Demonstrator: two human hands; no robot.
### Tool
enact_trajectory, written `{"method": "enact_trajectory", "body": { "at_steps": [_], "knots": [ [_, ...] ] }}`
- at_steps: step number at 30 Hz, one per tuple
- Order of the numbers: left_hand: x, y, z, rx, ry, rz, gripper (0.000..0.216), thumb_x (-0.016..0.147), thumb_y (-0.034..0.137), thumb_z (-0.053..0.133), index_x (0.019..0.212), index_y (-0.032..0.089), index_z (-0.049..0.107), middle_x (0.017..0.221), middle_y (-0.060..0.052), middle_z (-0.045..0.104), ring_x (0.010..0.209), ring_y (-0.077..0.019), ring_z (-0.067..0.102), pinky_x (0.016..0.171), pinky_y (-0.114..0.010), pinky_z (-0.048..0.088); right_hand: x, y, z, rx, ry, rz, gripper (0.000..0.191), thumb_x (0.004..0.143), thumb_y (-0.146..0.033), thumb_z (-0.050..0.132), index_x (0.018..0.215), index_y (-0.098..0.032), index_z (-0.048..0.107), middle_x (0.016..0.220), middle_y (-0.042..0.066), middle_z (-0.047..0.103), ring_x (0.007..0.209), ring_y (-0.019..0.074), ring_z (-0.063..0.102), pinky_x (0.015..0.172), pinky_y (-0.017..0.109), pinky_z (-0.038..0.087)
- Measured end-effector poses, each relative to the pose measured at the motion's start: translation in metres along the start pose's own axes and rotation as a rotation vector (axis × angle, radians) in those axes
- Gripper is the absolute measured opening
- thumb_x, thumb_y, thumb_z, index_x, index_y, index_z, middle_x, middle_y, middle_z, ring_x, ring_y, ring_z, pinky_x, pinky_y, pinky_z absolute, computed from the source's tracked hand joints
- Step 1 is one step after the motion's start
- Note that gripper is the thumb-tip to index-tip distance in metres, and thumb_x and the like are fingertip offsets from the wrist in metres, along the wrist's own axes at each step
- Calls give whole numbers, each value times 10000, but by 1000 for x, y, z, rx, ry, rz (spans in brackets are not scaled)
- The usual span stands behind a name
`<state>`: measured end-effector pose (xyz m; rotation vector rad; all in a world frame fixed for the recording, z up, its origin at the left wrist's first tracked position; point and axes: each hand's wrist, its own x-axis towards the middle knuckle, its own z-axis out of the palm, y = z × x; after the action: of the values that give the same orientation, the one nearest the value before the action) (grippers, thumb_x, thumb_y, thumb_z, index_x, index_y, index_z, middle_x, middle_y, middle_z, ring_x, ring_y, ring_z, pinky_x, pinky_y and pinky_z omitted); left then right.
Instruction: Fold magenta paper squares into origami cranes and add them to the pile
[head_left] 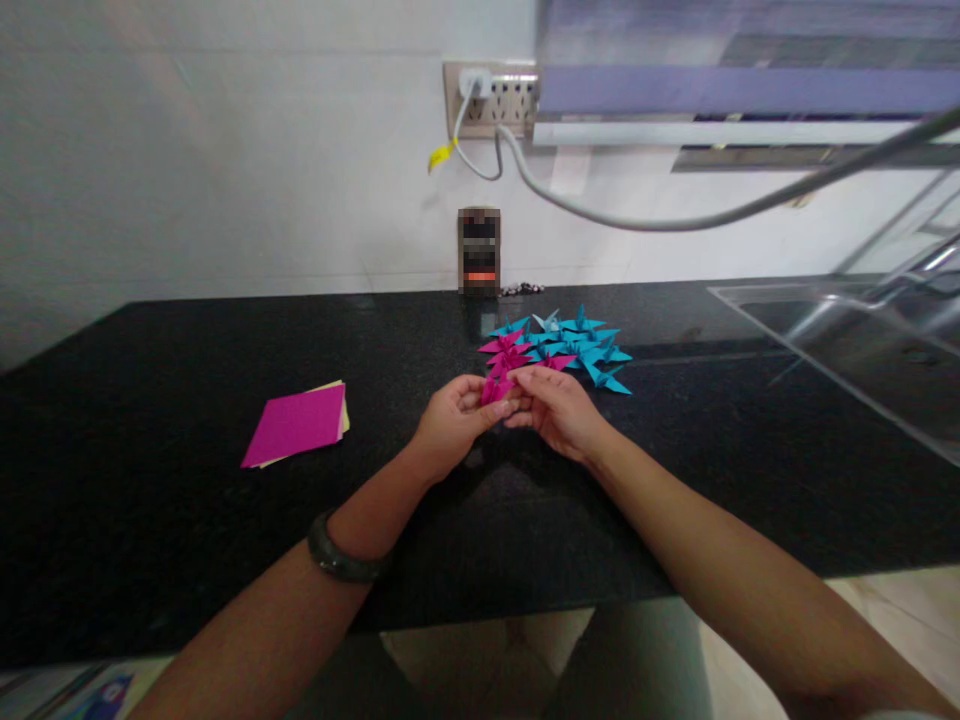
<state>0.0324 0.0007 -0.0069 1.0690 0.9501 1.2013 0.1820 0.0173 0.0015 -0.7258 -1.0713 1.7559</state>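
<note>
pink folded paper [496, 390] sits pinched between left hand [450, 425] and right hand [559, 410] fingertips, both closed on it.

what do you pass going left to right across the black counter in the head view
stack of paper sheets → left hand → pink paper piece → right hand → blue folded shapes → clear plastic sheet
</note>
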Motion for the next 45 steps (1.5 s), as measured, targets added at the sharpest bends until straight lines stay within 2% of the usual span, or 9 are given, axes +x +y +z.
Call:
{"method": "enact_trajectory", "body": {
  "at_steps": [4, 7, 13, 19, 23, 27, 34, 38, 45],
  "knots": [
    [1, 0, -1, 59, -5, 0, 369, 615, 412, 705, 819, 122, 605, 734, -44, 672, 672, -139, 625, 708, -297, 493, 2, 6, -2, -131, 35, -135, 297, 654, -263, 689, 859, -191, 488, 670, -30, 638, 576, 100, 621, 522, 210, 498],
    [2, 1, -2, 159, 6, 26, 349, 643, 437, 668, 783, 120, 631, 660, -37, 662, 612, -136, 611, 669, -296, 499, 4, 10, -4, -319, 12, -275, 309, 663, -216, 672, 892, -212, 465, 638, -63, 578, 552, 92, 585, 521, 215, 458],
    [5, -5, -8, 424, -30, 149, 228, 703, 310, 608, 835, 129, 650, 736, -49, 676, 681, -158, 619, 670, -291, 492, 5, 14, -7, -755, 81, -482, 257, 695, -157, 605, 940, -198, 542, 630, -51, 522, 552, 79, 495, 540, 217, 402],
    [6, -8, -10, 559, -45, 164, 200, 731, 295, 568, 816, 135, 654, 702, -46, 665, 670, -166, 614, 650, -284, 483, 3, 14, -8, -911, 125, -574, 70, 725, -159, 593, 784, -178, 561, 650, -19, 567, 557, 86, 514, 517, 210, 406],
    [4, -4, -8, 582, -49, 136, 177, 726, 283, 565, 770, 137, 654, 690, -40, 661, 638, -154, 600, 625, -270, 471, 4, 13, -9, -1048, 117, -660, 75, 717, -134, 611, 780, -171, 597, 665, -5, 572, 575, 94, 505, 522, 212, 404],
    [6, -5, -9, 518, -83, 114, 161, 724, 264, 552, 750, 141, 651, 677, -30, 644, 645, -144, 590, 647, -273, 469, 3, 8, -10, -1153, 53, -798, 83, 739, -99, 574, 744, -170, 615, 673, 11, 586, 627, 110, 531, 569, 228, 422],
    [3, 2, -3, 183, -47, -44, 150, 630, 249, 643, 723, 132, 658, 634, -10, 633, 615, -117, 579, 671, -275, 475, 2, 1, -11, -1268, -75, -1026, 113, 769, -113, 544, 722, -161, 634, 734, 49, 595, 694, 127, 567, 608, 233, 463],
    [0, 7, 0, 66, -39, -59, 158, 592, 246, 681, 689, 123, 664, 624, -11, 635, 609, -108, 569, 677, -271, 471, 2, 1, -11, -1316, -101, -1053, 132, 788, -125, 528, 748, -165, 647, 748, 54, 576, 699, 128, 558, 601, 235, 461],
    [2, 6, -2, -6, -53, -35, 191, 580, 248, 697, 716, 116, 671, 679, -28, 658, 620, -105, 569, 688, -268, 472, 1, 3, -10, -1334, -77, -1038, 159, 802, -148, 520, 806, -192, 673, 784, 54, 550, 723, 132, 546, 601, 242, 458]
  ]
}}
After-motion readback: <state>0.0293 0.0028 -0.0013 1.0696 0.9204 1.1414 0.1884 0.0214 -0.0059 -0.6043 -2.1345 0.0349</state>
